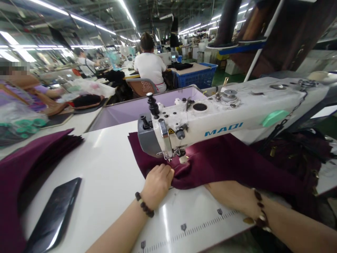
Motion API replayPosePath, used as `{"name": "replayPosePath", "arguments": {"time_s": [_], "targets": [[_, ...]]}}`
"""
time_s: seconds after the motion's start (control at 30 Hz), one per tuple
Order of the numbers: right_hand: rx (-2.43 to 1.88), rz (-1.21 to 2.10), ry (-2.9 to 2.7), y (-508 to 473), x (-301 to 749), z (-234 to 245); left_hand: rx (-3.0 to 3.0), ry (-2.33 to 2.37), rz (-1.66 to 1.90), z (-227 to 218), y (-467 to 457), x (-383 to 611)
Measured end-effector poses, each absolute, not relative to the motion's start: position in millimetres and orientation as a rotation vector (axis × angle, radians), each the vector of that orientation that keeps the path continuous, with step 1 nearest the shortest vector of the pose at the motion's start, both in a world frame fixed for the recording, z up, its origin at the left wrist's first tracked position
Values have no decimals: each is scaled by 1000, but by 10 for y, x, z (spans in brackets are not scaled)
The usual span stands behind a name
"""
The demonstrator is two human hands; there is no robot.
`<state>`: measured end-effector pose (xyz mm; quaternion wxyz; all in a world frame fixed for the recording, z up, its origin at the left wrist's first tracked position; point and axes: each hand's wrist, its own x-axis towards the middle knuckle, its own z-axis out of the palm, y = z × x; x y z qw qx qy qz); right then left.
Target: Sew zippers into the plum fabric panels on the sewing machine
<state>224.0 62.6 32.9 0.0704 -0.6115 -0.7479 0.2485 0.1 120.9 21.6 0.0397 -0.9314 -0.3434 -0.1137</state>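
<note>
A white MAQI sewing machine [210, 123] stands on the white table [110, 175]. Dark maroon fabric [223, 161] lies under its needle and presser foot [172, 153]. My left hand [157, 184] rests on the fabric just in front of the needle, fingers curled and pressed into the cloth. My right hand [223, 191] reaches under a fold of the same fabric; its fingers are hidden by the cloth. Both wrists wear dark bead bracelets.
A stack of maroon fabric pieces [28, 158] lies at the left, with a black phone [55, 214] in front of it. A ruler scale [189, 230] is printed along the table's near edge. Other people sit at sewing stations behind; a blue crate [196, 77] stands beyond.
</note>
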Motion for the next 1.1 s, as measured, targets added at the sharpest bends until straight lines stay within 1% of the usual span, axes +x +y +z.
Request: {"name": "replayPosePath", "arguments": {"time_s": [0.1, 0.17, 0.27, 0.33, 0.37, 0.4, 0.5, 0.57, 0.67, 0.77, 0.83, 0.97, 1.1], "targets": [[-1841, 657, -2439, 567, 2261, 442, -2799, -1067, -285, 180, 1286, 1], [-1694, 647, -2516, 553, 2287, 599, -2773, -1080, -253, 174, 1309, -2], [-1309, 916, -2504, 592, 2309, 862, -2742, -1101, -216, 178, 1282, -16], [-1182, 1003, -2436, 672, 2270, 956, -2719, -1125, -200, 181, 1244, -32], [-1191, 941, -2391, 728, 2229, 960, -2706, -1140, -193, 181, 1227, -40], [-1227, 812, -2353, 792, 2174, 933, -2694, -1154, -186, 181, 1215, -47], [-1316, 325, -2355, 1003, 1983, 720, -2659, -1180, -165, 180, 1211, -51], [-1289, 171, -2449, 1119, 1879, 537, -2643, -1182, -149, 185, 1221, -49], [-1278, 135, -2560, 1191, 1794, 326, -2637, -1174, -123, 200, 1215, -65], [-1447, 59, -2586, 1147, 1742, 238, -2637, -1175, -104, 209, 1188, -106], [-1520, 10, -2592, 1104, 1710, 227, -2637, -1185, -97, 207, 1181, -125], [-1529, -12, -2623, 1096, 1700, 247, -2647, -1217, -86, 193, 1229, -80], [-1564, 57, -2662, 1147, 1785, 303, -2669, -1251, -68, 183, 1291, 23]]}}
